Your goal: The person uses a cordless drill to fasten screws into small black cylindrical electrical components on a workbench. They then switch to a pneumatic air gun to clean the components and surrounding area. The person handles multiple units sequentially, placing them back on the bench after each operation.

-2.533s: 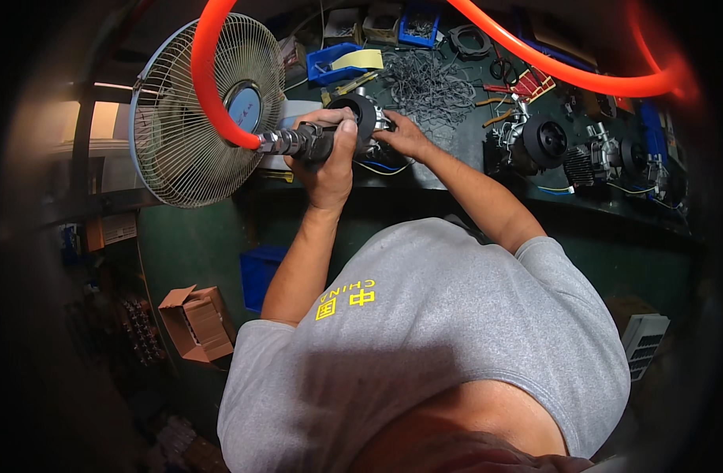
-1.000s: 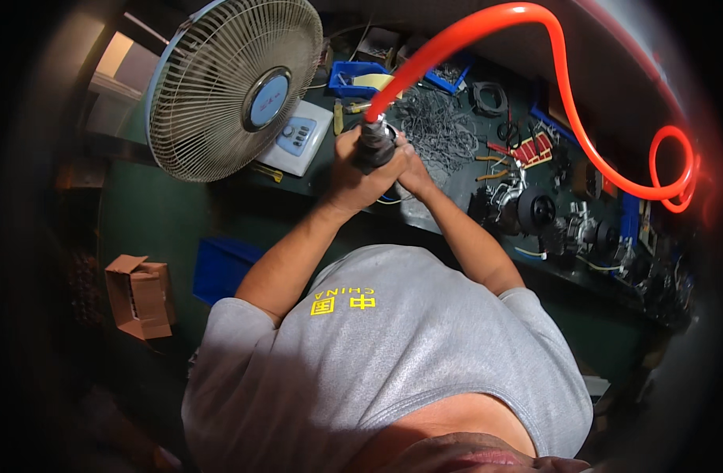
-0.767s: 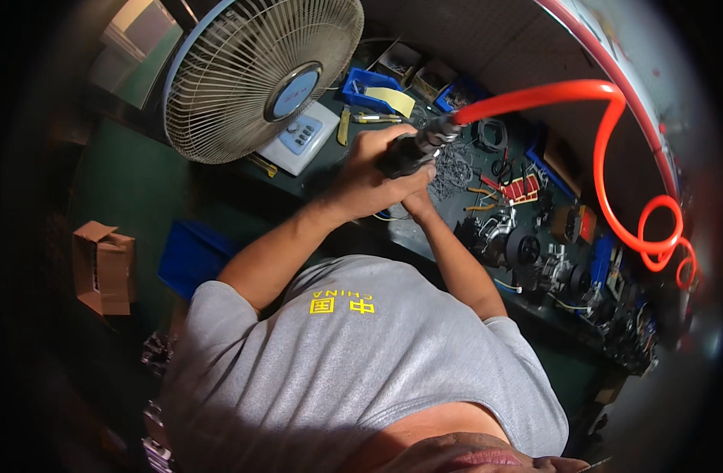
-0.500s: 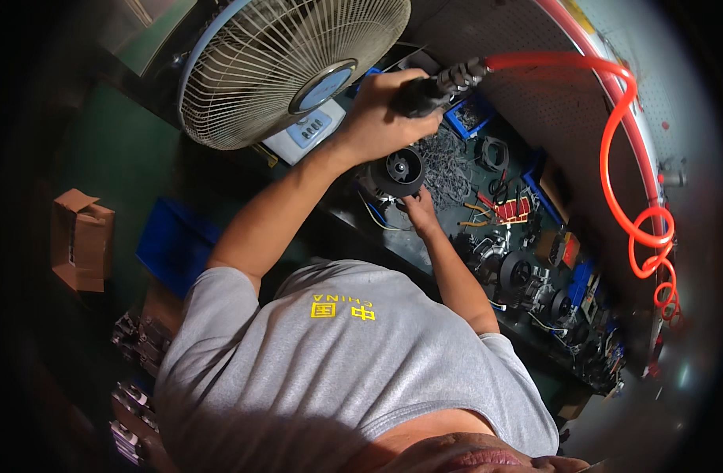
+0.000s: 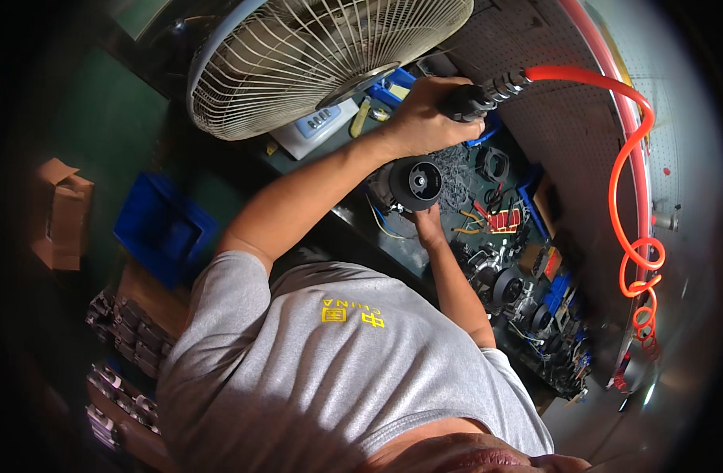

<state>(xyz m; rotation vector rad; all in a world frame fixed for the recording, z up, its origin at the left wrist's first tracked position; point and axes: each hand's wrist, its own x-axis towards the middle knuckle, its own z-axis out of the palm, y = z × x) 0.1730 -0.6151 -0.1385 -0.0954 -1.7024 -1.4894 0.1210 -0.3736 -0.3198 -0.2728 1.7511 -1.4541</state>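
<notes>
My left hand (image 5: 431, 122) is closed around a black air tool (image 5: 461, 103), whose metal fitting joins a red hose. Below that hand is a small engine (image 5: 381, 185) topped by a black round flywheel with a hollow cup (image 5: 416, 183) facing up. The tool's working end is hidden behind my left hand. My right hand (image 5: 429, 226) grips the near side of the engine, just under the black rim; most of its fingers are out of sight. Thin wires (image 5: 387, 226) hang from the engine toward the bench edge.
A large caged fan (image 5: 314, 63) stands at the bench's far left. Beyond the engine lies a heap of grey metal pieces (image 5: 454, 169). Pliers (image 5: 468, 229) and several similar engines (image 5: 507, 285) occupy the right side. The red hose (image 5: 614, 197) coils down at right. A blue bin (image 5: 160, 229) sits at left.
The view has turned, so the fan, both hands and the engine appear farther right. My left hand still holds the air tool above the engine, and my right hand stays at its near side.
</notes>
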